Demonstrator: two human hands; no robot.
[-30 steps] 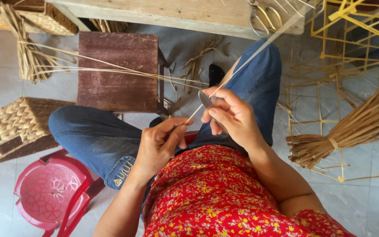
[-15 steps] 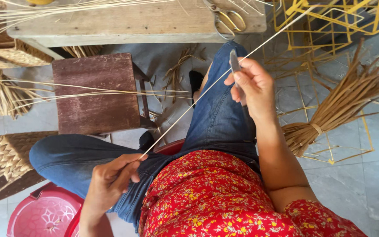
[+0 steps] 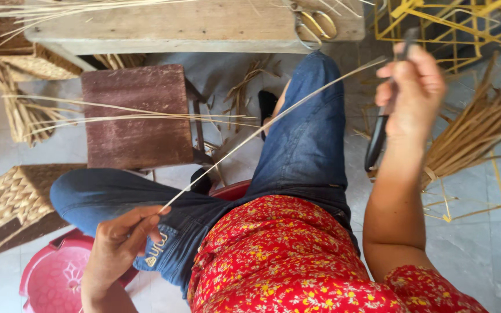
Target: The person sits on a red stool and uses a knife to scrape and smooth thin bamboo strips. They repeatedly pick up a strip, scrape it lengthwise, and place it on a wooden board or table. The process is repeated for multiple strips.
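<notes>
My left hand low by knee, fingertips pinching near end of strip. Strip runs taut, diagonal, over thigh. My right hand raised, fist wrapped around knife, touching strip's far end. Bench beyond.

The thin reed strip runs taut from the left hand up to the right hand — a diagonal line barring the space above the lap. Left of it, the brown wooden stool carries loose reeds that jut towards the strip. Ahead, the wooden bench closes off the way forward. Right of the raised arm, the tied reed bundle and yellow wire frames crowd the floor — bare tile lies only nearer the person.
</notes>
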